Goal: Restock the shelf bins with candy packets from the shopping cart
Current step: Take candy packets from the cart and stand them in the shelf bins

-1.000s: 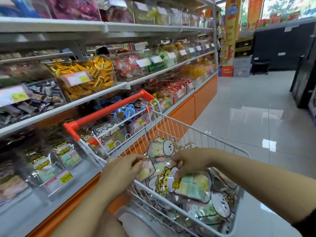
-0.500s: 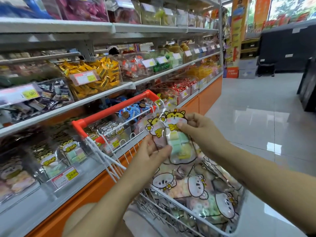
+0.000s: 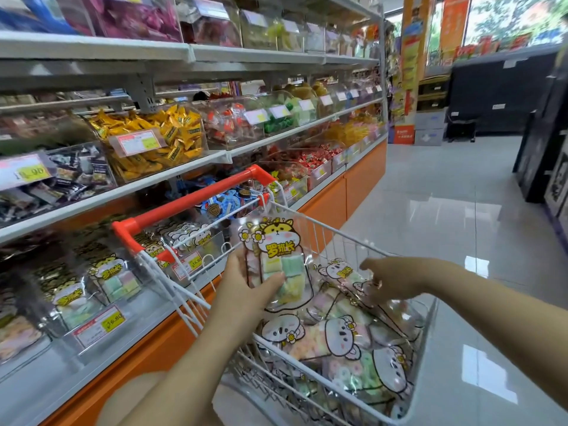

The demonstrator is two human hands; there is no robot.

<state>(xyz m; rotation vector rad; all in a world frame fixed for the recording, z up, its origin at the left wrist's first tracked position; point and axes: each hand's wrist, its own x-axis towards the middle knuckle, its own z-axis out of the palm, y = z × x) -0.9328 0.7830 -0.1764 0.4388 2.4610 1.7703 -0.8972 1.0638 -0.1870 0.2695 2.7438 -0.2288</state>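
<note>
- Head view, nearest first: the shopping cart [image 3: 427, 330] stands just beside the shelving. Its wire basket is heaped with clear cartoon-printed packets [image 3: 338, 333] of pastel sweets.
- The left hand [image 3: 246, 292] holds one candy packet [image 3: 278, 259] upright above the cart's near-left corner, with the thumb across its front and the fingers behind it.
- The right hand [image 3: 392, 281] reaches over the heap with its fingers loosely spread. It touches the top packets but grips nothing that can be seen.
- Progress, as a judgement: this is mid-task. One packet is lifted but not yet shelved, and the cart is close to full, so most of the restocking is left.
- The cart's red handle [image 3: 190, 201] and its white wire end run between the held packet and the shelf. The packet probably has to pass over or around that bar.
- Just past the handle, the lower shelf bin [image 3: 115, 281] holds packets with the same tiger print behind a price tag [image 3: 101, 325]. It looks like the matching destination, and there appears to be room at its front.
- Above it, the projecting shelf edge under the bin of yellow-wrapped sweets [image 3: 153, 139] overhangs the lower bins, so headroom for the hand is limited.
- Farther off to the right, the tiled floor [image 3: 445, 210] lies open as far as the dark cabinets [image 3: 541, 155], so there is room to swing the cart.
</note>
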